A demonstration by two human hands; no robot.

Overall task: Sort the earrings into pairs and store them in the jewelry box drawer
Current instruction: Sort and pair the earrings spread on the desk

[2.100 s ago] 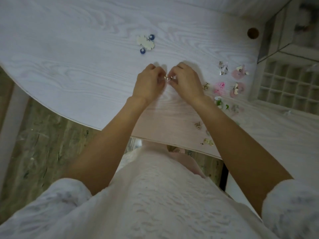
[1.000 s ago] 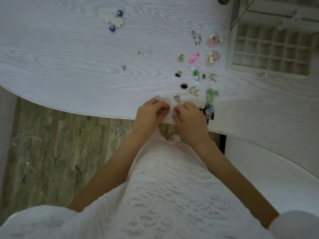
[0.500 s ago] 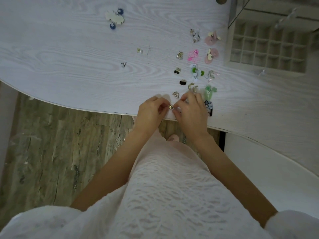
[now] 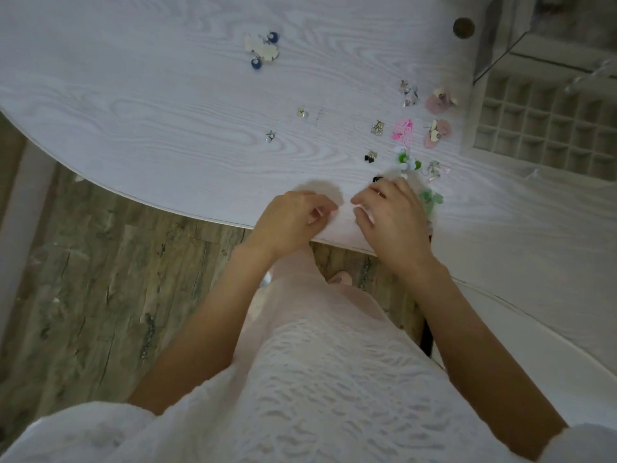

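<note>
Hands: my left hand (image 4: 293,217) curled, grip unclear; my right hand (image 4: 392,213) fingers apart.
Risk: sleeve sweeping green earrings (image 4: 430,198) off table (image 4: 133,111).

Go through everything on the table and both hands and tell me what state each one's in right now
left hand: fingers curled, whether it holds anything unclear
right hand: fingers relaxed, over the table edge
jewelry box drawer: pulled open, visible compartments look empty
blue and cream earrings: paired, lying apart from the rest
pink disc earrings: lying side by side near the drawer
pink earring: loose on the table
two small studs: lying separately
</note>
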